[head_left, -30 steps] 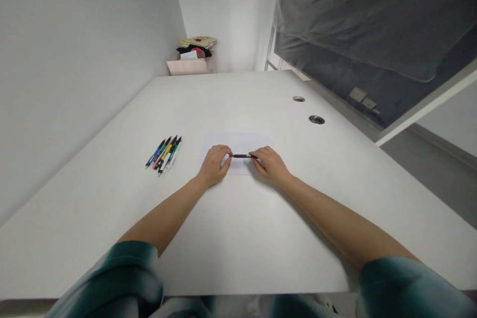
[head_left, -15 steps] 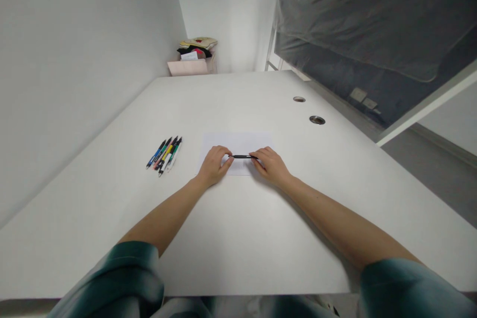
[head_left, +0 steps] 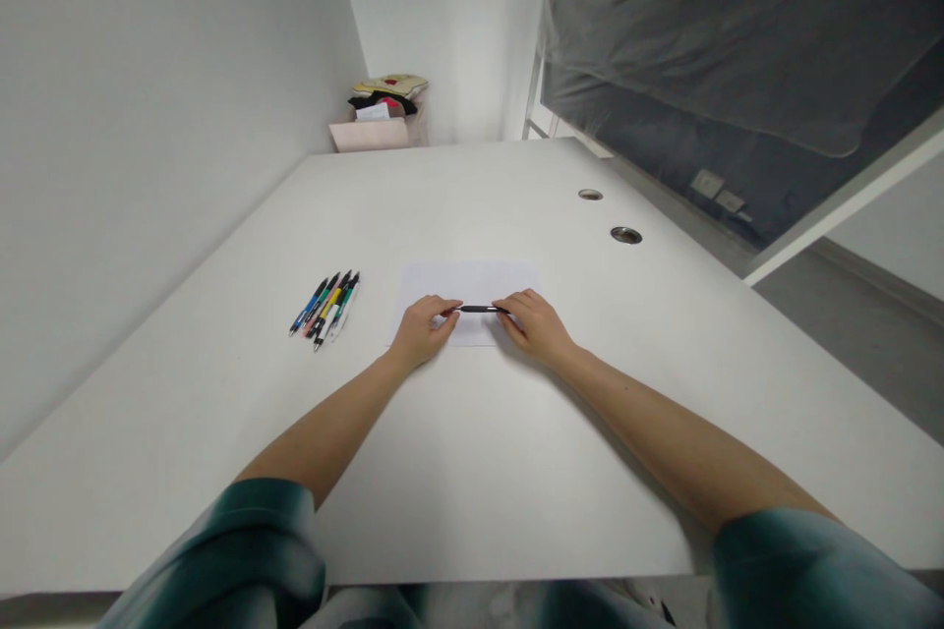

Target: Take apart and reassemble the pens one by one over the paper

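A thin black pen point(head_left: 481, 309) lies level between my two hands, just above a white sheet of paper point(head_left: 472, 280) on the white table point(head_left: 472, 472). My left hand point(head_left: 424, 329) pinches the pen's left end with curled fingers. My right hand point(head_left: 535, 324) grips its right end the same way. Both hands rest on the near edge of the paper.
Several coloured pens point(head_left: 325, 303) lie side by side to the left of the paper. Two round cable holes point(head_left: 625, 235) sit in the table at the right. A box piled with items point(head_left: 380, 113) stands behind the far edge. A covered bunk frame point(head_left: 737, 69) runs along the right.
My left hand's fingers have stretched a little toward the pen's end. The pen and my right hand stay where they were.
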Available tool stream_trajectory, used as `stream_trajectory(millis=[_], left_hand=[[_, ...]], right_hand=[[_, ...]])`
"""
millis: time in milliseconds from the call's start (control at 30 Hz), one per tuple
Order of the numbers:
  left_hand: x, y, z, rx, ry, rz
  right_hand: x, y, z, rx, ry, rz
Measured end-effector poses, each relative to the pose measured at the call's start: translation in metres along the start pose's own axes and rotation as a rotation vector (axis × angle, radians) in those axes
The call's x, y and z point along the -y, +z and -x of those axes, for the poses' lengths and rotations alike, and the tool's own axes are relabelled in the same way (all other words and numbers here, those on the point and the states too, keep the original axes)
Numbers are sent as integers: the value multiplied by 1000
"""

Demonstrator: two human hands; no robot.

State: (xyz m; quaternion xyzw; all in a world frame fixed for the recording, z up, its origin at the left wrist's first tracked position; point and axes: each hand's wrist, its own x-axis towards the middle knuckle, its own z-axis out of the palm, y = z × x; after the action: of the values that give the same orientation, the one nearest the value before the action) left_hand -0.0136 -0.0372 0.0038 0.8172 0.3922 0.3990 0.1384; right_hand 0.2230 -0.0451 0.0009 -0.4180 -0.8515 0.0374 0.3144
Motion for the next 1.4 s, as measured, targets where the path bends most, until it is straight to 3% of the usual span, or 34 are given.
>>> stream_trajectory(millis=[267, 467, 567, 967, 1233, 1400], left_hand=[[3, -2, 0, -43, -63, -17], [11, -3, -1, -188, -191, -51], [14, -4, -2, -234, -248, -51], [3, -3, -3, 62, -75, -245], [7, -3, -2, 85, -78, -264], [5, -3, -2, 77, -37, -262]], right_hand=[[-11, -8, 1, -21, 54, 12], [-31, -12, 3, -120, 298, 41], [-37, -6, 3, -101, 328, 27], [-26, 5, -4, 105, 225, 82], [-28, 5, -4, 31, 243, 47], [-14, 3, -4, -83, 113, -68]])
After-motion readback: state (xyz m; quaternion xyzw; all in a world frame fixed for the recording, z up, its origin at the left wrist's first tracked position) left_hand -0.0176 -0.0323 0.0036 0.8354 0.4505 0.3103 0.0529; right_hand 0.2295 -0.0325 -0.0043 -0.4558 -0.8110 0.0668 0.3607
